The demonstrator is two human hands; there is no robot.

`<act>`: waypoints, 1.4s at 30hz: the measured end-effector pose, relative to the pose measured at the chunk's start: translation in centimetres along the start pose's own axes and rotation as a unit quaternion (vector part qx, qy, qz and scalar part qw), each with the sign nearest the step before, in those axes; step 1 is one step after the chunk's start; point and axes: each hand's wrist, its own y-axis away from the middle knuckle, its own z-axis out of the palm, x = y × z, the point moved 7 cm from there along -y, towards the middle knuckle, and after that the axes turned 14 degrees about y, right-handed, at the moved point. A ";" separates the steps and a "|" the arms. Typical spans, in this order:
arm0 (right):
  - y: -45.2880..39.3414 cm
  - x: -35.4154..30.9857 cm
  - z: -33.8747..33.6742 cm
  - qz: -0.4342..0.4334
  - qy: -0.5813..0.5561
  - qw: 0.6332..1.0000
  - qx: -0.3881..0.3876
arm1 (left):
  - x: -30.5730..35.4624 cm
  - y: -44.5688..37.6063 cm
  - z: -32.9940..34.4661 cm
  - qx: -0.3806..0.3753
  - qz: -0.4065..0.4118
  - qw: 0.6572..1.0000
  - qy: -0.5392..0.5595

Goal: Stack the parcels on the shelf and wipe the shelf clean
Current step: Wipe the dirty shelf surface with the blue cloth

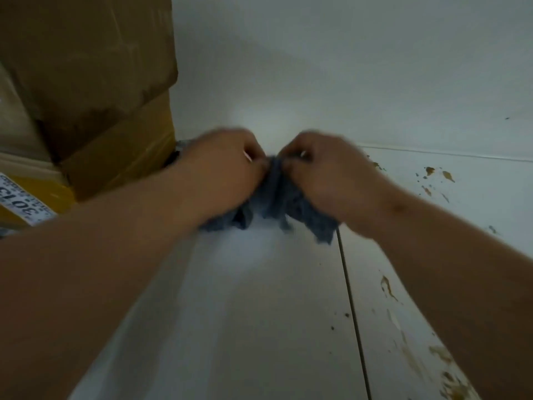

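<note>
Both hands close together, nearly touching, over the middle of the shelf. Left hand [222,166] and right hand [326,171] each pinch the top edge of a crumpled blue-grey cloth rag [274,203], fingers curled on the fabric; rag bunched btwn them, rest hanging down under the palms, lower folds at or near the shelf surface, can't tell if touching. Hands blurred.

White flat shelf board [245,298] runs under the hands, w/ a dark seam [350,298] to the right. Brown stains and specks [438,174] on the right part of the shelf, more along the near right edge.

Left of the hands: stacked brown cardboard parcels wrapped in tape [86,82], w/ a white printed label [20,200] on a lower one. White wall [346,67] behind.
</note>
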 end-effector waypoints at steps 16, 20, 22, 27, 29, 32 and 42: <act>-4.1 -0.9 9.4 -0.059 0.244 0.960 -0.126 | -1.8 2.6 -2.6 0.016 0.021 0.999 -0.030; 0.5 -2.9 8.6 -0.105 0.256 0.958 -0.077 | -2.6 2.7 -2.2 0.020 0.000 0.999 0.028; 5.7 -4.1 8.2 -0.152 0.231 0.956 -0.093 | -3.0 2.8 -1.6 0.001 0.007 1.000 0.017; 0.9 0.4 7.3 -0.128 0.246 0.956 -0.091 | -3.7 1.9 -0.7 -0.020 -0.011 1.000 0.007; -4.0 2.1 7.0 -0.050 0.251 0.963 -0.082 | -3.9 2.0 -0.4 -0.027 -0.029 0.999 0.024; -4.1 1.9 7.8 -0.040 0.278 0.953 -0.111 | -4.6 2.9 -0.2 -0.006 -0.021 1.000 -0.010; 0.7 -2.7 9.1 -0.242 0.207 0.944 -0.087 | -4.8 3.4 -0.4 0.038 -0.038 0.999 -0.006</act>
